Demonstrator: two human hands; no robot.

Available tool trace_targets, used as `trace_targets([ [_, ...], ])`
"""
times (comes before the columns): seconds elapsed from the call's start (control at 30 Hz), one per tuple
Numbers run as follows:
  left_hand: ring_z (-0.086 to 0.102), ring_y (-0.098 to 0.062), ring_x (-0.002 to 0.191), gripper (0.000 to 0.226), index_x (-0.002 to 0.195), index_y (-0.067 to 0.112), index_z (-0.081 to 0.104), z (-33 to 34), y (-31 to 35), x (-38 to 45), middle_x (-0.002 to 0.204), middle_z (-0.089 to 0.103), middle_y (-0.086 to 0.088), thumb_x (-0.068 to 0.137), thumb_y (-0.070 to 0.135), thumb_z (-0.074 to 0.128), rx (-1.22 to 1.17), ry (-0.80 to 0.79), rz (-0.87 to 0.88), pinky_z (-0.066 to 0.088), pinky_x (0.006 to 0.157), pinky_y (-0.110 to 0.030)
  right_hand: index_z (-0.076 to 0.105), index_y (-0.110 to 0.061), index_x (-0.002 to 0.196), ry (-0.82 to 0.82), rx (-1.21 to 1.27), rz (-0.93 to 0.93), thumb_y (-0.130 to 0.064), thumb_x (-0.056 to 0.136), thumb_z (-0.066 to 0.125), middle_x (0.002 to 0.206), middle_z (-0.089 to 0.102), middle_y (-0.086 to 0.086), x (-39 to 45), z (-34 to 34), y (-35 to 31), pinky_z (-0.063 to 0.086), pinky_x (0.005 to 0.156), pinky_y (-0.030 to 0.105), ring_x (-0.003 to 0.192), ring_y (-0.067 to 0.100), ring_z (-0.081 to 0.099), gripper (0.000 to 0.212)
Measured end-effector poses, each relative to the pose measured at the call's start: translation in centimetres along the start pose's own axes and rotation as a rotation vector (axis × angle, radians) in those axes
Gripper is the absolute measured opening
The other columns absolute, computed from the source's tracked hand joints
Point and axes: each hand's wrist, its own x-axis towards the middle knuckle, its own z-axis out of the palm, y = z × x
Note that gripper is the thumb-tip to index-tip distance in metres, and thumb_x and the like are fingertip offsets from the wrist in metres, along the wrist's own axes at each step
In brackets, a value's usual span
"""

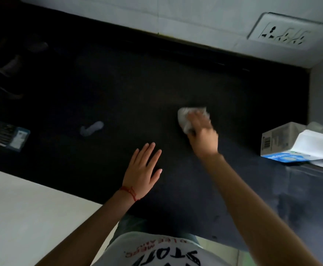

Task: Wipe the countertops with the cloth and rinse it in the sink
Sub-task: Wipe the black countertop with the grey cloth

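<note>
A crumpled white cloth [184, 117] lies on the black countertop [118, 89], right of centre. My right hand [202, 134] grips the cloth and presses it onto the surface; the hand is blurred. My left hand [144, 168] rests flat on the countertop near the front edge, fingers straight and spread, holding nothing. A red thread is tied round its wrist. No sink is in view.
An opened white and blue carton [295, 144] stands at the right end of the counter. A small pale object [91, 128] lies left of centre, and a dark blue packet [13, 138] sits far left. A wall socket [283, 31] is on the tiled wall behind.
</note>
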Motion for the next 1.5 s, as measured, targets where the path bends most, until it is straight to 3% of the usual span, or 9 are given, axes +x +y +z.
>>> trace_targets([
  [0.1,0.042,-0.028,0.133,0.053,0.134,0.018,0.038,0.0,0.1,0.0,0.143,0.045,-0.012,0.086,0.042,0.039,0.002,-0.003,-0.004,0.031,0.109,-0.045,0.056,-0.01,0.125,-0.047,-0.031,-0.184,-0.003,0.074,0.067,0.132,0.056,0.016,-0.7,-0.8,1.8,0.047,0.096,0.047,0.122,0.034,0.053,0.052],
  [0.3,0.045,-0.03,0.131,0.052,0.132,0.015,0.043,-0.3,0.2,0.0,0.141,0.048,-0.014,0.086,0.04,0.039,-0.005,0.006,0.009,0.029,0.108,-0.046,0.042,-0.018,0.136,0.021,-0.062,0.172,-0.011,0.086,0.055,0.147,0.037,0.012,4.9,-1.4,0.6,0.041,0.1,0.048,0.133,0.031,0.036,0.052],
  [0.5,0.046,-0.029,0.13,0.053,0.128,0.013,0.051,-1.1,0.2,-0.1,0.139,0.049,-0.013,0.085,0.041,0.036,-0.008,-0.039,-0.007,0.031,0.106,-0.047,0.059,-0.006,0.121,0.0,-0.02,-0.18,-0.001,0.071,0.067,0.128,0.06,0.014,-4.6,1.0,-1.8,0.046,0.1,0.047,0.123,0.03,0.052,0.051],
  [0.63,0.047,-0.03,0.129,0.052,0.127,0.011,0.051,-1.9,-0.7,-1.8,0.138,0.05,-0.013,0.085,0.039,0.038,-0.077,-0.008,-0.067,0.028,0.107,-0.043,0.06,-0.008,0.119,0.01,0.037,-0.142,-0.007,0.07,0.063,0.125,0.062,0.012,-6.4,2.0,-3.3,0.048,0.097,0.046,0.12,0.027,0.055,0.049],
  [0.77,0.043,-0.031,0.132,0.055,0.129,0.01,0.049,-3.0,-4.8,-3.7,0.14,0.048,-0.014,0.085,0.04,0.036,-0.113,0.017,-0.182,0.026,0.107,-0.042,0.06,-0.011,0.121,0.014,0.132,-0.126,-0.005,0.07,0.066,0.126,0.062,0.01,-6.7,3.2,-7.4,0.041,0.098,0.033,0.121,0.025,0.054,0.051],
  [1.07,0.036,-0.037,0.134,0.061,0.131,0.004,0.047,-4.9,-20.2,-6.7,0.143,0.041,-0.02,0.086,0.042,0.03,-0.15,0.033,-0.39,0.035,0.107,-0.052,0.06,-0.01,0.119,0.071,0.088,-0.245,-0.005,0.073,0.061,0.126,0.062,0.008,-2.5,10.3,-19.3,0.033,0.107,0.036,0.123,0.024,0.052,0.047],
  [1.23,0.039,-0.035,0.132,0.06,0.131,0.006,0.045,-4.6,-26.0,-7.5,0.141,0.045,-0.02,0.092,0.046,0.025,-0.075,-0.039,-0.239,0.039,0.104,-0.051,0.059,-0.012,0.122,0.122,0.042,-0.069,0.0,0.071,0.065,0.128,0.061,0.009,-0.7,14.9,-23.6,0.04,0.106,0.049,0.126,0.029,0.05,0.052],
  [1.37,0.03,-0.026,0.132,0.064,0.132,0.008,0.042,-4.6,-28.8,-8.3,0.14,0.046,-0.018,0.094,0.048,0.01,-0.072,-0.041,-0.124,0.033,0.105,-0.043,0.059,-0.013,0.121,0.011,-0.029,-0.233,-0.013,0.075,0.056,0.127,0.062,0.005,-2.3,17.4,-26.5,0.034,0.107,0.04,0.125,0.026,0.051,0.046],
  [1.5,0.038,-0.029,0.132,0.062,0.132,0.008,0.042,-4.3,-30.0,-8.9,0.141,0.046,-0.018,0.095,0.047,0.009,-0.064,-0.058,-0.058,0.038,0.104,-0.042,0.061,-0.011,0.118,0.024,-0.151,-0.343,-0.017,0.076,0.054,0.124,0.063,0.009,-1.0,15.9,-24.0,0.043,0.101,0.046,0.121,0.03,0.054,0.043],
])
